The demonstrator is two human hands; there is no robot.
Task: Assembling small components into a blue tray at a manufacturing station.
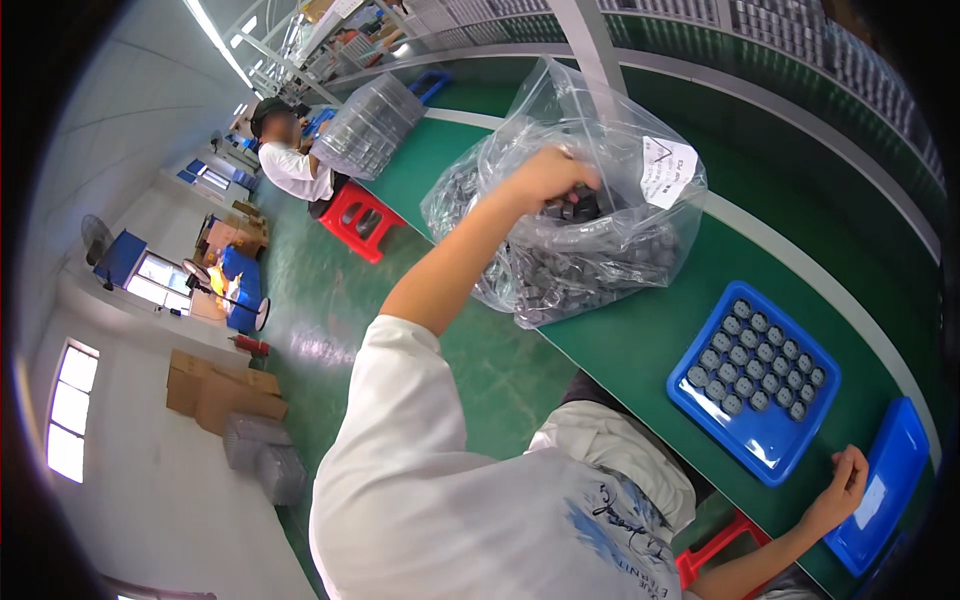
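My left hand (552,182) reaches into the mouth of a large clear plastic bag (630,225). Its fingers are curled down over several dark plastic parts (576,207), part hidden by the hand. More grey parts (590,262) fill the bag below. A blue tray (773,472) on the green table holds rows of round grey parts (760,352), with bare blue bottom at its near end. Beside that tray my right hand (846,488) lies with its fingers curled in; what they hold, if anything, cannot be made out.
A second blue tray (890,480) with a white label lies at the table's right end. Stacked clear plastic trays (370,125) stand farther along the table (735,262), by a seated person (295,160). Red stools (362,222) and cardboard boxes (222,392) are on the floor.
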